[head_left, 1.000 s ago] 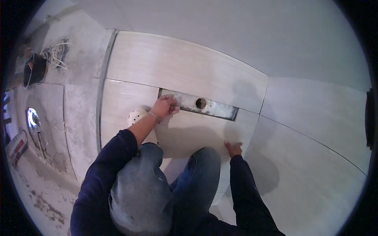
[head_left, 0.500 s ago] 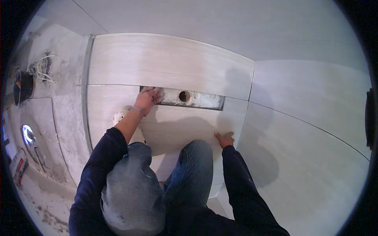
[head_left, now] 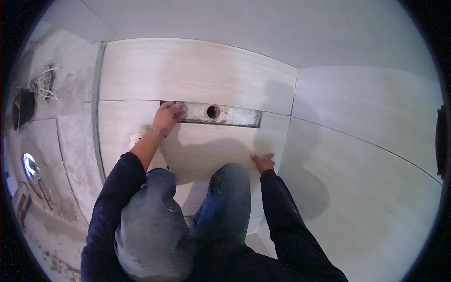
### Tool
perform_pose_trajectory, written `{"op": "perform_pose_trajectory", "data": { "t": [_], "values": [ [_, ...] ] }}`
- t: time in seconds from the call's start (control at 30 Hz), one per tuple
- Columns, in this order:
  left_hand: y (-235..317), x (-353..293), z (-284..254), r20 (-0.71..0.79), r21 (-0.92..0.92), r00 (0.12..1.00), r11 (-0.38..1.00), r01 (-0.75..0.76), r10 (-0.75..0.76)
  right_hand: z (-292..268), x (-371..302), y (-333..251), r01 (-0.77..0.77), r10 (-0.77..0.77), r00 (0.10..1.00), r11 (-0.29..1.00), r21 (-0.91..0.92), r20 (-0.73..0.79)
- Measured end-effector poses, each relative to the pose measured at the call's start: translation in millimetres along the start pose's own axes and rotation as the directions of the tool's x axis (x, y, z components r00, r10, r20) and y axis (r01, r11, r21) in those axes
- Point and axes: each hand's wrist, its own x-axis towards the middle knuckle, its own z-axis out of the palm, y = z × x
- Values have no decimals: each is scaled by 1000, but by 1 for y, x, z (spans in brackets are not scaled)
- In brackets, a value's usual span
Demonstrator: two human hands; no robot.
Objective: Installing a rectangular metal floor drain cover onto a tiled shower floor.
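A long narrow slot (head_left: 237,116) is cut into the pale floor tiles, with a round drain hole (head_left: 213,112) at its middle. My left hand (head_left: 167,115), a bracelet at its wrist, is over the slot's left end. Its fingers are curled together against the slot; whatever they may pinch is hidden beneath them. My right hand (head_left: 263,162) rests on the large tile (head_left: 211,148) below the slot, thumb and fingers apart, holding nothing.
A tiled wall (head_left: 361,136) rises at right. To the left, past a grey edge strip (head_left: 97,108), lies rough cement with a black bucket (head_left: 23,109) and loose white wires (head_left: 47,84). My knees (head_left: 230,188) and a pale perforated shoe (head_left: 137,137) are close below the slot.
The whole view has shifted slightly, so everything sits a little further left. Both hands stay at the same places on the tiles, the left at the slot's end.
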Motion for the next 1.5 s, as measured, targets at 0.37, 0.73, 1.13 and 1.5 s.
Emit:
{"op": "perform_pose_trajectory", "data": {
  "t": [0.37, 0.73, 1.13, 1.5],
  "values": [
    [0, -2, -2, 70, 19, 996, 999, -49, 47, -7, -9, -4, -53, 54, 998, 997, 57, -24],
    [-22, 26, -59, 326, 424, 921, 838, -344, 213, 3, 3, -3, 117, -111, 992, 985, -126, 60],
    [-7, 4, -19, 60, -26, 993, 994, -104, 105, 1, -3, -1, 114, -113, 994, 987, -116, 11],
    [-21, 18, -31, 90, -78, 987, 989, -125, 132, 6, -3, -6, 64, -64, 998, 969, -240, 5]
  ]
}}
